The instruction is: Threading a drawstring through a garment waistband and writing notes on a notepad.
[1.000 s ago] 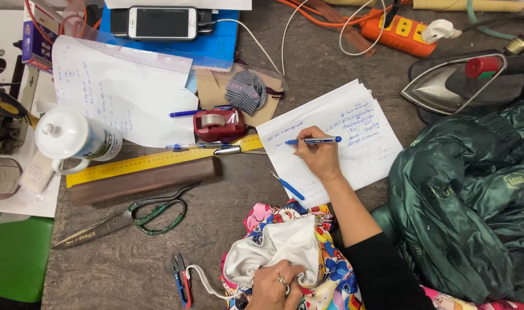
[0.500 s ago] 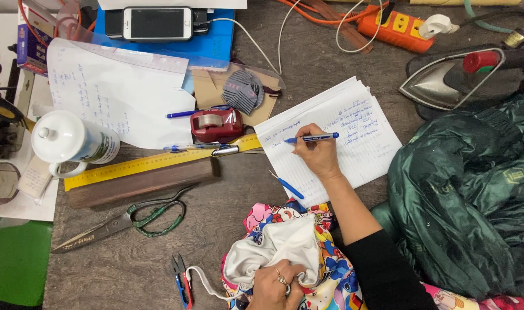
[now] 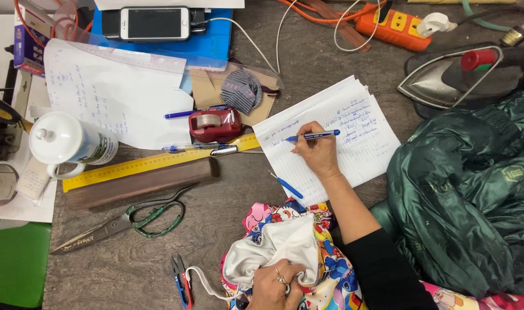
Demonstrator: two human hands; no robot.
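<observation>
1. Worktop: dark wood-grain, cluttered edge to edge.
2. Green satin fabric: big heap at right, next to the forearm of the writing hand.
3. Cartoon-print cloth w/ white lining: bunched at bottom centre, just below the lined sheets.
4. Stack of lined sheets: tilted, centre-right, partly written on.
5. Loose white paper: upper left, handwriting on it, overlaps a blue folder.
6. Iron: top right, above the green heap.
7. Yellow ruler: lies slanted along a brown wooden bar, left of the sheets.
8. Scissors: green handles, below the bar, blades pointing lower left.
9. White bottle: far left, on its side.
10. Phone: on the blue folder, screen up.
11. Red tape dispenser: between loose paper and sheets.
12. Right hand: grip closed on a blue pen, tip on the sheets' upper left part.
13. Left hand: rings on, grip closed on the white lining of the cloth, bottom edge.
14. Spare blue pen: lies on the sheets' lower corner, near the right wrist.
</observation>
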